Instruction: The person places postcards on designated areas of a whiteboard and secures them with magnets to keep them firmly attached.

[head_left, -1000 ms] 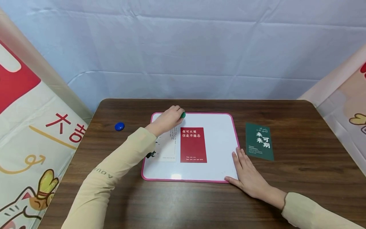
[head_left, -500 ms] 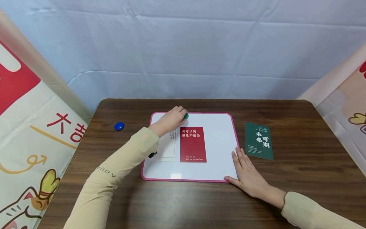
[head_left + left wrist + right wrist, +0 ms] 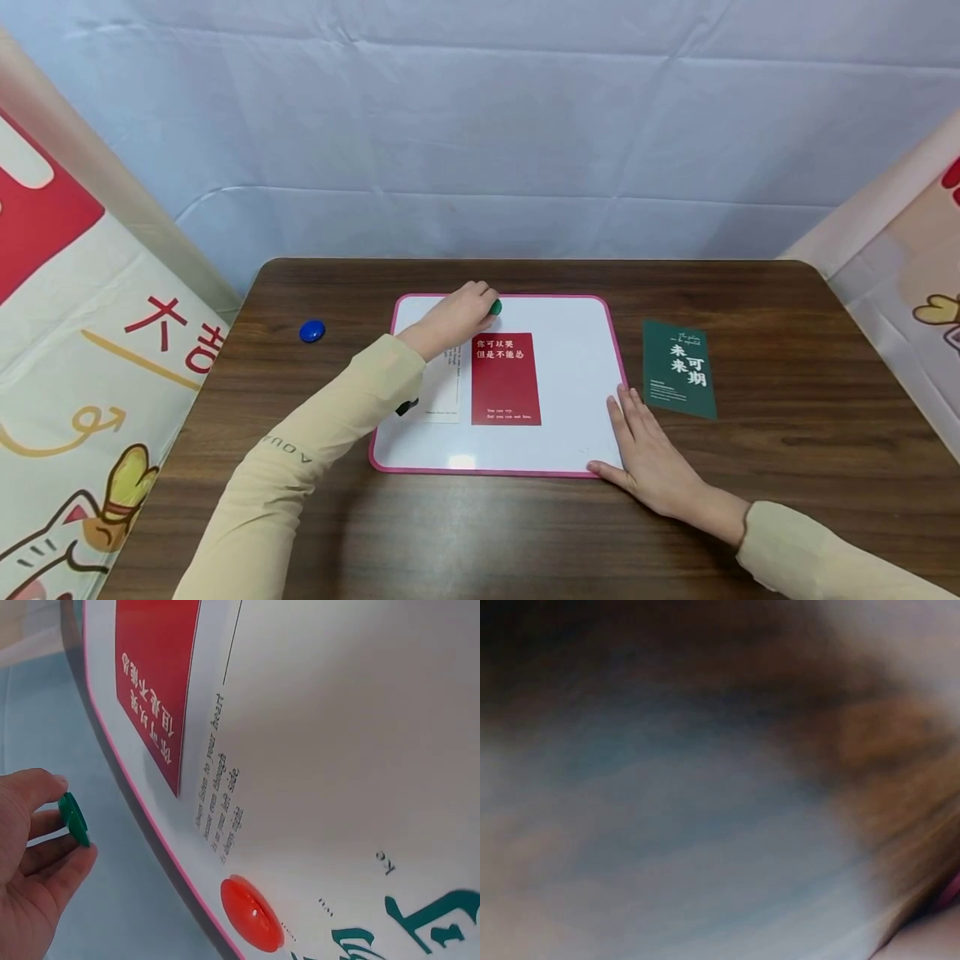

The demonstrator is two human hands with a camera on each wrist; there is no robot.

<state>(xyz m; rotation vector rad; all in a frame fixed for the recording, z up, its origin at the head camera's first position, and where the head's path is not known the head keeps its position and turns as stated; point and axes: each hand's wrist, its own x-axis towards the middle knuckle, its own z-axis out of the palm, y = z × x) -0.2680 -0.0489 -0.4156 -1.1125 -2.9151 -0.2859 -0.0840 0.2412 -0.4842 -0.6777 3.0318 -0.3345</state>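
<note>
My left hand (image 3: 460, 312) pinches a green magnet (image 3: 74, 819) near the far edge of the whiteboard (image 3: 577, 375).
The red card (image 3: 506, 379) lies on the board beside the white card (image 3: 442, 396), which has a red magnet (image 3: 253, 913) on it; my right hand (image 3: 652, 467) rests, fingers spread, at the board's near right corner.

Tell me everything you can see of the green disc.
The green disc is small, round and glossy, with a rimmed edge; it looks like plastic. The left hand pinches it by its edge, covering part of it in the head view. There it shows over the far part of the whiteboard, beyond the red card. The left wrist view shows it tilted, nearly edge-on, apparently clear of the whiteboard.
</note>
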